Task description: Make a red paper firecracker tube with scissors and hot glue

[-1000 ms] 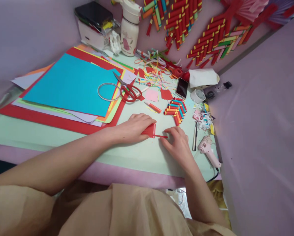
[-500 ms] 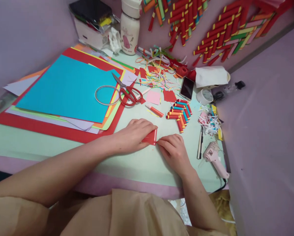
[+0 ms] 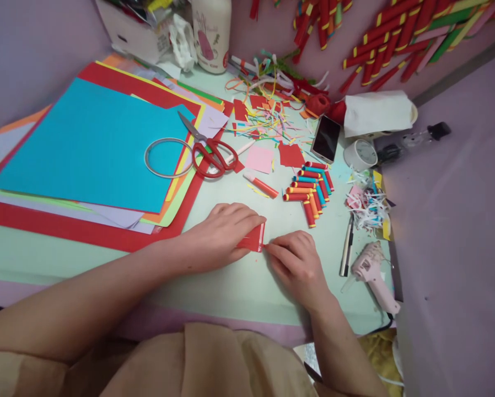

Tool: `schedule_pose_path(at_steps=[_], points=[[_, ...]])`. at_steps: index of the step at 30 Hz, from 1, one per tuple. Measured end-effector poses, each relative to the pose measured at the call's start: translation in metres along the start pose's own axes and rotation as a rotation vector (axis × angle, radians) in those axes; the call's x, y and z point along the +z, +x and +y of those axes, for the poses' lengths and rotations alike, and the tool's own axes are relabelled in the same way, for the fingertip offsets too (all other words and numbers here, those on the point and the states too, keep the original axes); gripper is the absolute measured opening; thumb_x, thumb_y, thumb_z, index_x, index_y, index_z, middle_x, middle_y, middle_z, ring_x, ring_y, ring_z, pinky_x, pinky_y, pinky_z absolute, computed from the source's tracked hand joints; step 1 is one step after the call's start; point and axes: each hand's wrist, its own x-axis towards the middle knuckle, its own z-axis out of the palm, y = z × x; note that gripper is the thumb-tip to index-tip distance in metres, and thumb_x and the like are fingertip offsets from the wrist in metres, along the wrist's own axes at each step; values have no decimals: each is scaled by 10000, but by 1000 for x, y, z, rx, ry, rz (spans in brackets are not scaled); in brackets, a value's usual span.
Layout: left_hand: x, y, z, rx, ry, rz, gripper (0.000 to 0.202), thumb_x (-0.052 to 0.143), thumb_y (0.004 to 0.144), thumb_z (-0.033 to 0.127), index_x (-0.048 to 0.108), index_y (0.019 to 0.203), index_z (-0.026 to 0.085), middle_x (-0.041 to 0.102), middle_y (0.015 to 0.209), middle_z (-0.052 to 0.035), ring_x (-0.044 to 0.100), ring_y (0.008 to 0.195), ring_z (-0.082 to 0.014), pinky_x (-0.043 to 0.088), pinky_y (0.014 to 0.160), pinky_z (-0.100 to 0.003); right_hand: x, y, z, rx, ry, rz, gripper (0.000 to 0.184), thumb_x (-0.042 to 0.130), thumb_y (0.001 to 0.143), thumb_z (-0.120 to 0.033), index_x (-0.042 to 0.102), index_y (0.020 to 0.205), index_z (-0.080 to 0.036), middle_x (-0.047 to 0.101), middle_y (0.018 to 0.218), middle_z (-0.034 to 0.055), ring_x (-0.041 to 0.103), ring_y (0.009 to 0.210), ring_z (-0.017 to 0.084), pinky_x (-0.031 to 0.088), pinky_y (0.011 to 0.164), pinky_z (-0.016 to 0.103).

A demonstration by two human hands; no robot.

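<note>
Pale purple wall stands right of a mint-green tabletop. Stack of coloured sheets, blue uppermost, lies at left. Hands: left hand palm down, fingers close together; right hand beside it, thumb and fingers bunched. Pale pink glue gun lies near the right edge. Red-handled scissors overlap the sheets' edge. Bundle of coloured tubes sits beyond the right hand; dark-screened phone farther back. Red piece, pale band along its right edge, lies partly under the left hand. Smallest: red sliver at the right fingertips; cannot tell whether pinched.
</note>
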Motion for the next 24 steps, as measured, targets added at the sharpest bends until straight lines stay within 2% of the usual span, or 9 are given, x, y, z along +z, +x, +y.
schedule_pose_path(at_steps=[15,24], points=[[-1,0,1,2,8,3,419,487,882,226,438,1298,228,532,1289,-93,408,1264,-259,309,1014,-404,-1,3,-1,-7,7,-45,157,551,881,-135,637,965,-235,660,882,28,515,830,163,377,804,363],[7,0,-5,126,95,109,165,530,881,245,620,1016,218,575,1233,-71,458,1195,-250,354,958,-408,0,4,-3,-8,-13,-34,137,577,873,-131,654,944,-221,653,869,31,509,826,160,370,798,356]])
